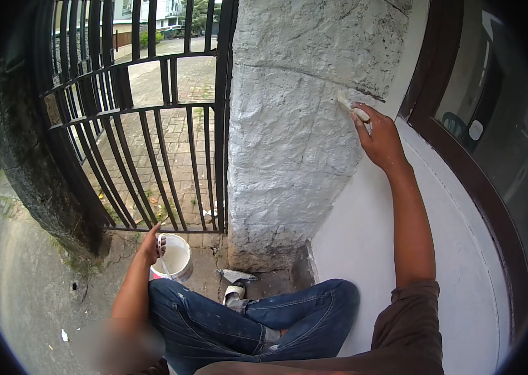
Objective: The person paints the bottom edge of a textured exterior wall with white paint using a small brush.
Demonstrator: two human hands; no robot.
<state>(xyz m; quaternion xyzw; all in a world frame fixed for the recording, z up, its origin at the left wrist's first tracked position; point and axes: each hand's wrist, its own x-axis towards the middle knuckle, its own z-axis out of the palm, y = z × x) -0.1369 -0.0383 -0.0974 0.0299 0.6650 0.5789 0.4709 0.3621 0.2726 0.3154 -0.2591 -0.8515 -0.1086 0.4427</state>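
Note:
My right hand point(379, 139) is raised against the rough white-painted stone pillar point(289, 125), closed around a paintbrush point(350, 106) whose bristles press on the pillar's right edge. My left hand point(151, 245) hangs low at the left, gripping the thin wire handle of a small white paint bucket point(176, 257) that stands on the ground by my knee. My legs in blue jeans point(245, 322) are folded below.
A black iron gate point(151, 125) stands left of the pillar, with brick paving behind it. A dark mossy wall point(33, 169) edges the far left. A smooth white wall point(370, 250) and a dark brown window frame point(463, 169) are on the right.

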